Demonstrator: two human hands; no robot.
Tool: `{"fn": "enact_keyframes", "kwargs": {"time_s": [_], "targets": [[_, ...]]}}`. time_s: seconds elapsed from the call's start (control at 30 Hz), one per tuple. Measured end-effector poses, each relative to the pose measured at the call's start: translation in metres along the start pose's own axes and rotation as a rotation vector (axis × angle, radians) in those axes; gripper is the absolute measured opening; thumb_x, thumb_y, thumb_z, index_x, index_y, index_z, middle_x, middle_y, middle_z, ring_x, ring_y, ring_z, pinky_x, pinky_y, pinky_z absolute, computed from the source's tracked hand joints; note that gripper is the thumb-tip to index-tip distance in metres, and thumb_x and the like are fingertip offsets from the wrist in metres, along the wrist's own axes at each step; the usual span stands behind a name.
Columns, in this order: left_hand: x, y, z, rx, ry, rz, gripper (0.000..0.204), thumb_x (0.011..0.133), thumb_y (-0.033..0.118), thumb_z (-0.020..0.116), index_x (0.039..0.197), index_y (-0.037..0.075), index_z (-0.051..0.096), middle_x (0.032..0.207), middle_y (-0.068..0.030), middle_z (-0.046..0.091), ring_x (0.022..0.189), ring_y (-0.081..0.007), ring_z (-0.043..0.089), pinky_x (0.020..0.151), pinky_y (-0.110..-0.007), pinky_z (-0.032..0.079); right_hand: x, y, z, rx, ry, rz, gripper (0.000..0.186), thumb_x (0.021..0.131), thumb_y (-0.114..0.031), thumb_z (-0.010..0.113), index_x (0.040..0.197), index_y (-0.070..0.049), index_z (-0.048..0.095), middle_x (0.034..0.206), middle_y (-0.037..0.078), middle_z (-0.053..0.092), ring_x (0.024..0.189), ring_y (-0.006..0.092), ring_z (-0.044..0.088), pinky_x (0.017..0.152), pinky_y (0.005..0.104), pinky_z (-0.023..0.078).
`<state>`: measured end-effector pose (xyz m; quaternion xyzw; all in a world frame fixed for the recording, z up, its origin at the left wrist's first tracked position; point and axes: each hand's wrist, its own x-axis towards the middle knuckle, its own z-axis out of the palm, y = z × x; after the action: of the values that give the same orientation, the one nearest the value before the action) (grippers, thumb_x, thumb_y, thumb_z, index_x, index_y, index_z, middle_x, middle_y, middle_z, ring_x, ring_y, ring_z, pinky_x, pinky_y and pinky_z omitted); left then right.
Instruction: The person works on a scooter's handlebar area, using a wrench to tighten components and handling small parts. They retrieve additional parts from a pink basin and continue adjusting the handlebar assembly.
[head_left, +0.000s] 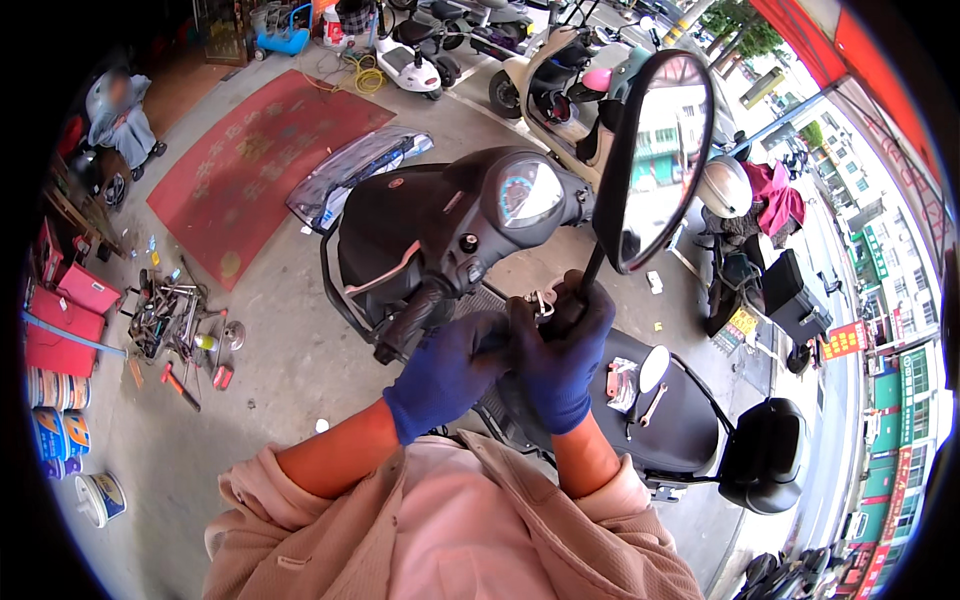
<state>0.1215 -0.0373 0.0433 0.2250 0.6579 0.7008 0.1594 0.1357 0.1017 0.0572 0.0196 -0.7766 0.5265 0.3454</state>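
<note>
Beside the black scooter (420,210), the gloved right grip (568,358) is pinching the stem of a tall mirror (668,160) low down, probably so that its head is balancing upright above the hand. The left grip (450,368) is meeting it, fingers curling beside a silver fitting (543,303); whether they're pinching anything, I can't tell from here. On the scooter's seat (685,435), a wrench (654,405) and what looks like a second, oval mirror (654,368) are lying near the right arm, seemingly because the padding is serving as a handy ledge.
</note>
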Motion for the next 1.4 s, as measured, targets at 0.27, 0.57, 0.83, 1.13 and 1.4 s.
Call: {"fn": "enact_keyframes", "kwargs": {"time_s": [0.27,0.57,0.83,1.13,1.4], "targets": [[-0.003,-0.003,-0.024,-0.134,0.144,0.116,0.029,0.084,-0.003,0.064,0.113,0.0,0.06,0.099,-0.0082,0.068,0.091,-0.0121,0.064,0.082,-0.029,0.052,0.008,-0.003,0.023,0.068,-0.132,-0.073,0.028,0.1,-0.024,0.047,0.116,-0.001,0.046,0.093,0.007,0.055,0.08,0.0106,0.052,0.068,0.0259,0.046],[0.017,0.005,-0.056,-0.309,0.177,0.081,0.038,0.087,-0.002,0.065,0.124,0.003,0.057,0.1,-0.0061,0.068,0.089,-0.0107,0.064,0.078,-0.027,0.053,0.049,-0.004,0.007,0.587,-0.538,0.398,0.02,0.096,-0.006,0.05,0.114,0.0,0.057,0.11,0.008,0.058,0.096,0.0185,0.058,0.085,0.0309,0.047],[0.066,0.01,-0.079,-0.052,0.356,0.16,0.032,0.086,0.001,0.07,0.118,0.002,0.061,0.099,-0.0024,0.068,0.091,-0.0101,0.064,0.081,-0.027,0.053,0.153,0.043,0.046,0.737,-0.92,-0.451,0.034,0.075,0.008,0.063,0.107,-0.001,0.058,0.096,0.007,0.058,0.089,0.0193,0.058,0.077,0.0307,0.049],[0.09,0.001,-0.079,-0.058,0.316,0.028,0.03,0.084,0.0,0.071,0.113,0.001,0.062,0.103,-0.005,0.066,0.094,-0.0123,0.063,0.086,-0.029,0.054,0.177,0.045,0.028,0.199,-0.851,-0.337,0.02,0.083,0.004,0.068,0.102,-0.003,0.067,0.104,0.01,0.067,0.094,0.0186,0.065,0.083,0.0314,0.053],[0.093,-0.001,-0.082,-0.098,0.282,-0.135,0.031,0.085,0.007,0.063,0.115,0.001,0.059,0.095,-0.0041,0.064,0.084,-0.0102,0.062,0.075,-0.027,0.053,0.159,0.094,0.025,0.295,-0.905,-0.249,0.016,0.088,0.002,0.064,0.102,-0.003,0.066,0.112,0.012,0.063,0.099,0.019,0.062,0.081,0.0295,0.052]]}}
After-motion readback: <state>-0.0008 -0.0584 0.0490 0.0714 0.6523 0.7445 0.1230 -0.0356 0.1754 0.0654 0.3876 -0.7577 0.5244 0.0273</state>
